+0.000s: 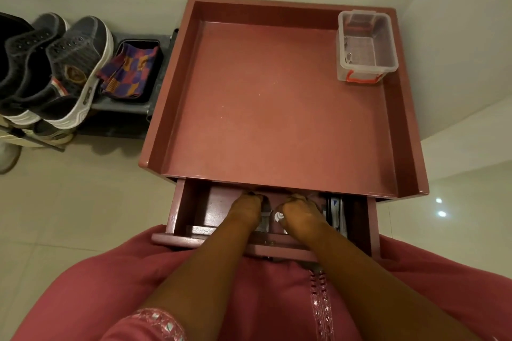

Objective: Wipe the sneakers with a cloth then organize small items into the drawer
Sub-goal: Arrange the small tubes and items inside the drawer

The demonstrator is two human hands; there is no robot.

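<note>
Both hands (pixel 273 214) reach into the open drawer (pixel 177 216); no writing legible.

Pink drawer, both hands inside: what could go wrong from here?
1. Both the left hand and right hand reach deep into the open pink wooden drawer, under the cabinet's raised pink tray top; pushing the drawer shut now could pinch fingers.
2. The small items are mostly hidden by the hands, so one could get jammed unseen.
3. The clear plastic box with an orange latch sits near the tray's corner; a jolt might shift it.
</note>
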